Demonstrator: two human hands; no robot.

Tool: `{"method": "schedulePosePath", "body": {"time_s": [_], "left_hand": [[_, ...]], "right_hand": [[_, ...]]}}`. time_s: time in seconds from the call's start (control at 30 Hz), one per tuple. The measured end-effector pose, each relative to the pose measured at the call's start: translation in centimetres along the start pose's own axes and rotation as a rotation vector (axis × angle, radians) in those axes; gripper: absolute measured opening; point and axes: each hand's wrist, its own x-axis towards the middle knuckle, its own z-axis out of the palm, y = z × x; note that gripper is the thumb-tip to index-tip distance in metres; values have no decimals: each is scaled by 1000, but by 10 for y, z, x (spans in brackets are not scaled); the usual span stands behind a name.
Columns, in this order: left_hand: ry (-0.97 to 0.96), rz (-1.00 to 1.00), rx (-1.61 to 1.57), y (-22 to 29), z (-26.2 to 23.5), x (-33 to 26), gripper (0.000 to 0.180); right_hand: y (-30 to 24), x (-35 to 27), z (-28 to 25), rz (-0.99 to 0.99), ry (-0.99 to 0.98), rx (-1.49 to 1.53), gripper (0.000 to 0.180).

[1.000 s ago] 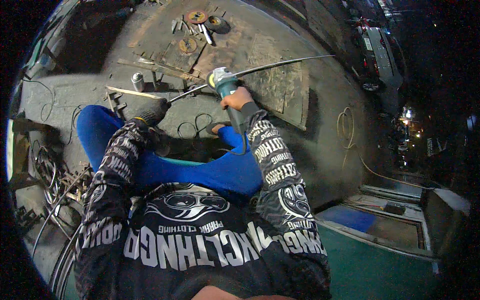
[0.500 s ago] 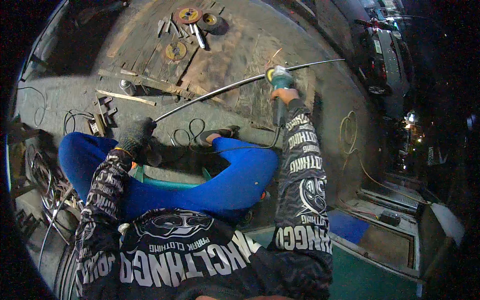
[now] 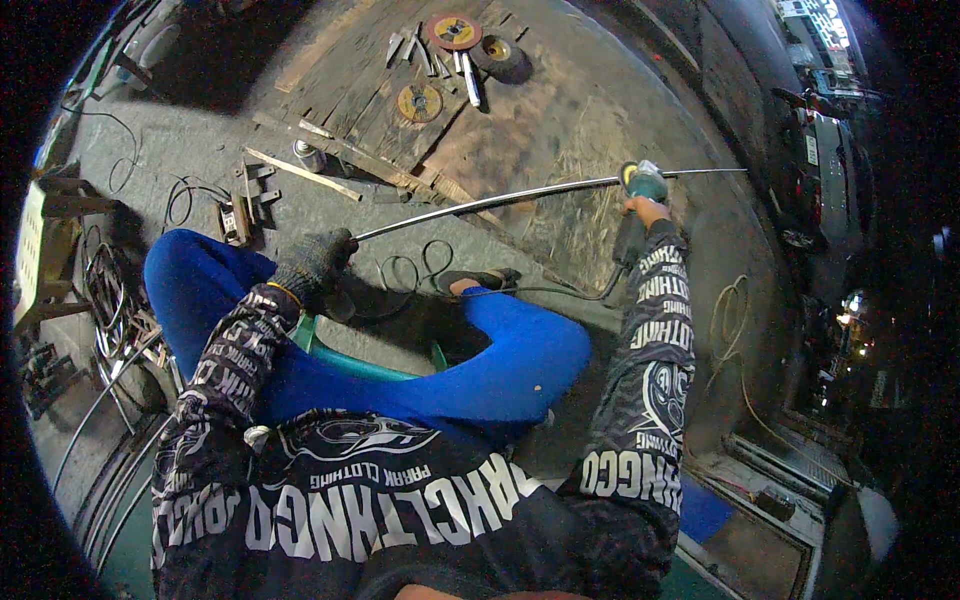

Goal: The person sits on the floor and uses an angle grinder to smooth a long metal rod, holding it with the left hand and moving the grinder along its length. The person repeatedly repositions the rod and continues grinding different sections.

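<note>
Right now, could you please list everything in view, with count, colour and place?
boards: several, brown, top centre
discs: 2, reddish and tan, on boards
wheel: 1, dark, beside discs
metal strips: several, silver, beside discs
can: 1, silver, near boards
stick: 1, pale, below can
rod: 1, silver, across centre
grinder: 1, teal, at rod
cords: several, black, floor
hose: 1, tan, right floor
car: 1, grey, far right
trousers: 1, blue, lower centre
left hand: 1, grey-gloved, on rod
right hand: 1, bare, on grinder

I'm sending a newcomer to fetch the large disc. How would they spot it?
A worn wooden surface lies beyond the metal rod. On it, near the picture's top, pale strips lie scattered. Beside them, the large disc has a reddish rim, unlike the smaller tan disc and dark wheel.
</note>
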Motion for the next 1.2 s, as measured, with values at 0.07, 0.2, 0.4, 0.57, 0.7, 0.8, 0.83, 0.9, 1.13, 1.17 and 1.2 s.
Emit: {"method": "schedulePosePath", "body": {"time_s": [0.07,0.2,0.4,0.57,0.7,0.8,0.83,0.9,1.13,1.17,1.2], "left_hand": [[67,51,-56,0,1,-8,20],[100,-2,-17,0,2,-60,21],[52,21,-46,-10,9,-66,21],[126,60,-55,-17,17,-86,24],[123,116,58,-18,8,-94,25],[116,103,4,-16,5,-99,22],[93,83,-34,-15,3,-100,22],[61,63,-61,-13,2,-101,21],[99,133,-21,-28,20,-85,20],[123,159,-2,-33,25,-81,20],[125,164,22,-35,29,-76,20]], "right_hand": [[-16,-5,7,114,-6,77,23],[-66,-81,26,-10,-32,100,21],[-163,-97,52,-26,-51,141,23],[-260,-125,55,304,-37,474,56],[-323,-153,51,435,91,765,76],[-367,-178,35,314,31,665,68],[-380,-186,28,321,37,668,66],[-401,-205,18,323,89,729,60],[-442,-216,23,257,156,755,67],[-445,-215,25,216,85,748,70],[-448,-215,27,208,89,749,71]]}}
